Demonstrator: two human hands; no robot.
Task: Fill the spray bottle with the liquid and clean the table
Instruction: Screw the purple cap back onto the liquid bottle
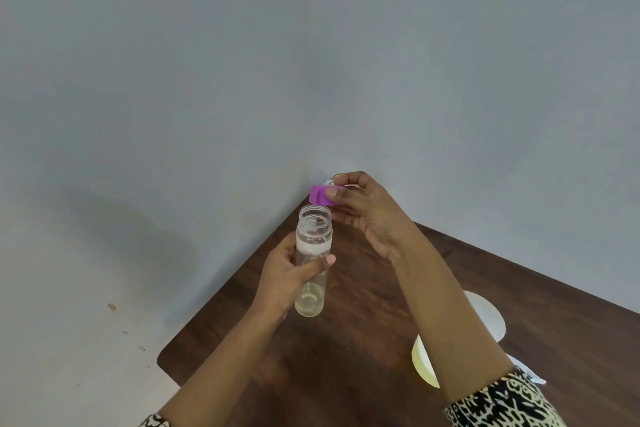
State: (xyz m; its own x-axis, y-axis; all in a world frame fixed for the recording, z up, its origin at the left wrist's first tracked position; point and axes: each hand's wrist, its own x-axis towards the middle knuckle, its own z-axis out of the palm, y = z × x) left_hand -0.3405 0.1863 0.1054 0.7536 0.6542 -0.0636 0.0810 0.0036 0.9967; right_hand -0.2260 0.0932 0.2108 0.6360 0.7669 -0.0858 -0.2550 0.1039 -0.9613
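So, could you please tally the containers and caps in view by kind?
Clear plastic bottle with a little liquid, in the left hand: 1
Purple plastic cap, in the right hand: 1
Bowls on the brown table, a white bowl and a pale yellow bowl: 2
Total: 4

From here I lose half the white bowl (491, 317) behind the right forearm (443, 322), and the yellow dish (423, 366) near it too. The right hand (369, 213) covers most of the purple cap (319, 196). The left hand (284, 274) hides its fingers behind the spray bottle (313, 237). A pale thing (337, 177) pokes out behind the right hand, can't tell what. The table (346, 378) runs off the right and near edges.
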